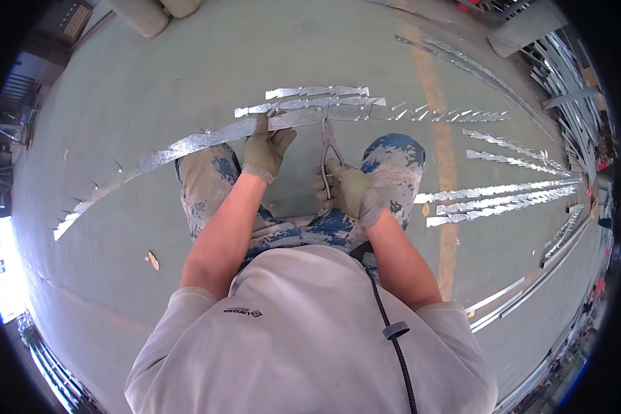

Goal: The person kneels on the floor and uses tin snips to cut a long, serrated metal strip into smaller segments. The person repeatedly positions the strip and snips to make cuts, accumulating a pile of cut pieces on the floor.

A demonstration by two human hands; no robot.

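Note:
A long silvery metal strip with thin spikes [186,145] runs from the far left, across in front of my knees, toward the right. My left hand [268,148], in a pale green work glove, is closed on the strip near its middle, thumb toward the far side. In my gloved right hand [350,186] is a pair of pliers [329,141], its handles inside my fingers. The jaws point away from me and meet the strip at a spike; whether they grip it is too small to tell. Just beyond lie two shorter strips, one nearer [310,103] and one farther [317,91].
Several jagged metal strips [500,192] lie on the green floor to my right, across a yellow line [446,179]. Long metal bars [566,83] are piled at the far right. Grey cylinders stand at the top left [141,15] and top right [528,31].

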